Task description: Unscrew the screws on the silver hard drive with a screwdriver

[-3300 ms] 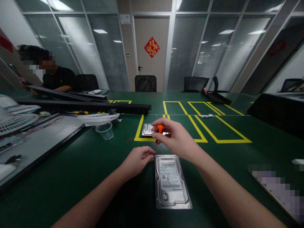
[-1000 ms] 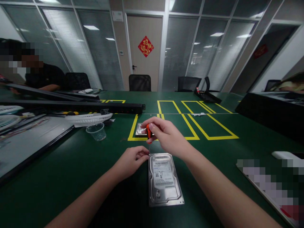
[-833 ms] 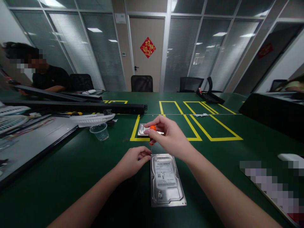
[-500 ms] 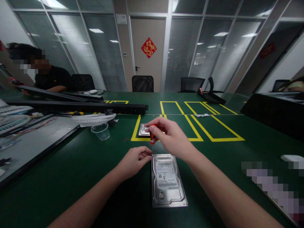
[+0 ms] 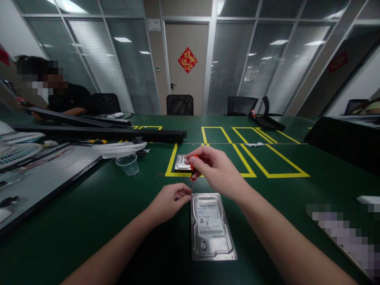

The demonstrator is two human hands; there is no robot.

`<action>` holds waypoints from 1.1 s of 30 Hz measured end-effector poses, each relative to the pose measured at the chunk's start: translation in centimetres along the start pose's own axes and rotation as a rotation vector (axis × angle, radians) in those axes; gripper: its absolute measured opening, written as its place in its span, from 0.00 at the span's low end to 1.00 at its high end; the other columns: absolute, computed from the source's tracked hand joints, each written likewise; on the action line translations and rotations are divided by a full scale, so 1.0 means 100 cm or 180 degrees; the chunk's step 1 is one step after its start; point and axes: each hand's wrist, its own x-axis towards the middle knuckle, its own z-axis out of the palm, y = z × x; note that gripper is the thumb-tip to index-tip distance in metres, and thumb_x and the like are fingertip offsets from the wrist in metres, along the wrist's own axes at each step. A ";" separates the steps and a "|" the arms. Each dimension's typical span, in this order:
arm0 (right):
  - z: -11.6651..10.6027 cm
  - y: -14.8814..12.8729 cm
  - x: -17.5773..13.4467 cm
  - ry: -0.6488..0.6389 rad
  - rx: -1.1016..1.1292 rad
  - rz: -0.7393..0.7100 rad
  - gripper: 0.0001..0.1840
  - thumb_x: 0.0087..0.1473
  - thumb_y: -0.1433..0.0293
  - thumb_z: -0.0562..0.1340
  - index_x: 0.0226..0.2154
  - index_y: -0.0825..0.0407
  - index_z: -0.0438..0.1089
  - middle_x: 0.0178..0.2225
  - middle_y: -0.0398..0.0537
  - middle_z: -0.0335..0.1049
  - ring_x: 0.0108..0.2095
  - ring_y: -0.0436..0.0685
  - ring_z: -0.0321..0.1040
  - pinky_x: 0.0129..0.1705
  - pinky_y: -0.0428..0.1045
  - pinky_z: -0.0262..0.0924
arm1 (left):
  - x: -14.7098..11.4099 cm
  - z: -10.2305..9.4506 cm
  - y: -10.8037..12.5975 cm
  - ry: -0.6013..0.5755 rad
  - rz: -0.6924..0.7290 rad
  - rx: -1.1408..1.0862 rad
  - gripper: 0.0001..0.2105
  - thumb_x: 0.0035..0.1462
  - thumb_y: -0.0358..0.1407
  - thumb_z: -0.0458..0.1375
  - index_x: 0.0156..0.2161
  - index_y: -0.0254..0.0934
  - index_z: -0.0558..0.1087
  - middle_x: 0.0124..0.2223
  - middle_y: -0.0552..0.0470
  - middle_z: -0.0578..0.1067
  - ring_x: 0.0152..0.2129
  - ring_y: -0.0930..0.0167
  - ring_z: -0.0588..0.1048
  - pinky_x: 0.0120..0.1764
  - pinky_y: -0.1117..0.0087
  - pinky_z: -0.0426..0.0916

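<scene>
At the lengthwise hard drive (image 5: 212, 227), far left corner — clamping screwdriver (image 5: 193, 174) in right hand (image 5: 218, 169), with left hand (image 5: 168, 202) nearer, fingers curled — grip unclear.

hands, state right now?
Left hand: fingers curled at the near hard drive's far left corner; can't tell if it grips anything.
Right hand: closed, holding the screwdriver.

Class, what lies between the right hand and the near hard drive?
In the head view, the screwdriver: the right hand holds it, and its shaft runs down to the far left corner of the near drive.
</scene>
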 end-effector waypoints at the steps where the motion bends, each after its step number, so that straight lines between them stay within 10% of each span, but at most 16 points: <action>1: 0.001 0.000 0.000 0.0070 0.0070 -0.0002 0.07 0.61 0.66 0.67 0.37 0.52 0.71 0.38 0.47 0.75 0.32 0.50 0.71 0.30 0.47 0.73 | 0.000 0.000 0.000 -0.0001 0.0001 0.0009 0.10 0.61 0.37 0.63 0.45 0.33 0.79 0.42 0.43 0.84 0.40 0.62 0.83 0.44 0.63 0.76; 13: -0.001 -0.002 -0.001 -0.0236 -0.0029 0.0075 0.13 0.70 0.69 0.55 0.46 0.50 0.75 0.43 0.48 0.75 0.37 0.51 0.74 0.39 0.48 0.76 | -0.002 0.001 0.005 0.0050 -0.0008 0.0019 0.09 0.60 0.36 0.64 0.43 0.34 0.79 0.42 0.44 0.84 0.40 0.62 0.83 0.45 0.62 0.77; 21: 0.001 0.002 -0.002 0.0083 0.0095 -0.0138 0.13 0.55 0.67 0.72 0.36 0.50 0.67 0.38 0.46 0.76 0.34 0.52 0.73 0.29 0.48 0.74 | -0.001 0.000 0.004 0.0022 0.0009 -0.0008 0.10 0.60 0.36 0.63 0.44 0.33 0.79 0.43 0.43 0.84 0.41 0.61 0.83 0.45 0.63 0.76; 24: -0.002 0.001 -0.001 -0.0124 -0.0123 -0.0156 0.04 0.64 0.67 0.63 0.38 0.50 0.71 0.36 0.44 0.74 0.30 0.50 0.71 0.31 0.48 0.73 | -0.001 0.001 0.004 0.0009 0.0013 -0.0015 0.10 0.60 0.37 0.63 0.44 0.33 0.79 0.42 0.43 0.84 0.40 0.61 0.83 0.45 0.62 0.76; 28: -0.004 -0.004 -0.002 -0.0249 -0.0336 0.0047 0.15 0.70 0.69 0.52 0.46 0.50 0.75 0.42 0.48 0.74 0.32 0.50 0.74 0.38 0.51 0.76 | -0.001 0.001 0.003 0.0001 -0.0009 -0.0071 0.09 0.60 0.36 0.63 0.44 0.33 0.79 0.42 0.43 0.84 0.40 0.62 0.83 0.45 0.63 0.76; 33: 0.000 -0.004 -0.005 0.0124 -0.0380 -0.0079 0.07 0.60 0.65 0.68 0.38 0.51 0.71 0.43 0.50 0.77 0.36 0.54 0.75 0.33 0.50 0.76 | -0.001 0.000 0.004 0.0002 -0.0039 -0.0049 0.09 0.60 0.36 0.63 0.44 0.34 0.79 0.42 0.44 0.84 0.41 0.62 0.83 0.45 0.63 0.76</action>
